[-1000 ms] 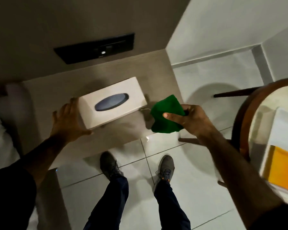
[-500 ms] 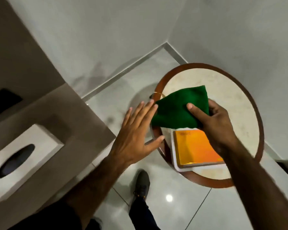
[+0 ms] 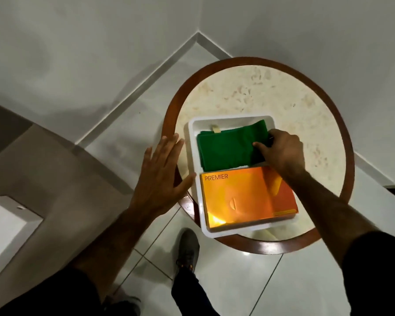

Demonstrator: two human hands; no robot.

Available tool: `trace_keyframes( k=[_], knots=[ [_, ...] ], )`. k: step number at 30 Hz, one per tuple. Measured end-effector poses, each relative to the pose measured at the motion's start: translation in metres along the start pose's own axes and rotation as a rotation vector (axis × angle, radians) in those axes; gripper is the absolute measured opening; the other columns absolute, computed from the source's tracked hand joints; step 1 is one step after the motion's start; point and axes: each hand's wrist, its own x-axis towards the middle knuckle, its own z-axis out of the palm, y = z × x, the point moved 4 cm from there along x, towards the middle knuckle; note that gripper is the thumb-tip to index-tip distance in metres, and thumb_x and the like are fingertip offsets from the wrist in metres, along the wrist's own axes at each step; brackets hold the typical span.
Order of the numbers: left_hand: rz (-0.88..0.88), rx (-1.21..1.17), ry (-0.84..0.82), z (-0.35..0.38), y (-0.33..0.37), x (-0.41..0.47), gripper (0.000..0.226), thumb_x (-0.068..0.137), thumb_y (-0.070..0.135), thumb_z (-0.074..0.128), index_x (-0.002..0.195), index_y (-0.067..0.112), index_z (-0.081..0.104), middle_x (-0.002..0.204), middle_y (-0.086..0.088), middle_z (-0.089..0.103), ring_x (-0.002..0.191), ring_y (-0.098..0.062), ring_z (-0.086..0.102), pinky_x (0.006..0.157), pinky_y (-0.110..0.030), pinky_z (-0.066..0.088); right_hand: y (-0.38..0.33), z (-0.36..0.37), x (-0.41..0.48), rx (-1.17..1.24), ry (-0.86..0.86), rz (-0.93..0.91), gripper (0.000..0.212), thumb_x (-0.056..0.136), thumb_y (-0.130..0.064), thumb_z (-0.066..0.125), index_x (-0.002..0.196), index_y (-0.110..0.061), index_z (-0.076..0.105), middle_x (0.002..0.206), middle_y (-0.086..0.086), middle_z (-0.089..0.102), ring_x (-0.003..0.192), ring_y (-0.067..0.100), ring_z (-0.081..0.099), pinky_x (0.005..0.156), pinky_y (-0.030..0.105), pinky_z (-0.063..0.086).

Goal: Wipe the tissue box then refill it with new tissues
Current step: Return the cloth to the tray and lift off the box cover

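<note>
A green cloth lies in the far half of a white tray on a round table. My right hand rests on the cloth's right edge, thumb and fingers pinched on it. An orange tissue pack marked PREMIER fills the tray's near half. My left hand hovers open, fingers spread, just left of the tray over the table's rim. The white tissue box sits on a low shelf at the left edge, only partly in view.
The round table has a pale stone top and a brown wooden rim, standing in a wall corner. A grey-brown shelf runs along the left. Glossy tiled floor and my shoes lie below.
I turned from the shelf to the round table. My right hand carried the green cloth over and lowered it into the tray. My left hand left the tissue box and moved beside the tray.
</note>
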Motion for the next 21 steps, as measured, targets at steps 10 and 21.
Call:
trace_keyframes(
  k=[10,21],
  knots=[
    [-0.345,0.089,0.072,-0.032,-0.088,-0.101,0.083,0.097,0.064,0.037,0.162,0.017,0.017,0.170,-0.002,0.012,0.157,-0.022,0.008,0.125,-0.053,0.007,-0.117,-0.007,-0.080,0.197,0.183,-0.371,0.035,0.085,-0.034,0.071,0.115,-0.020,0.063,0.104,0.008,0.065,0.089,0.025,0.065,0.079,0.036,0.052],
    [-1.302,-0.204,0.806,-0.144,-0.266,-0.350,0.069,0.096,0.036,0.063,0.150,0.000,0.040,0.155,-0.019,0.041,0.144,-0.036,0.038,0.118,-0.041,0.028,-0.433,0.203,-0.306,0.351,-0.724,-0.753,0.058,0.094,-0.048,0.055,0.146,-0.024,0.043,0.144,0.001,0.052,0.130,0.018,0.051,0.109,0.037,0.043]
  ],
)
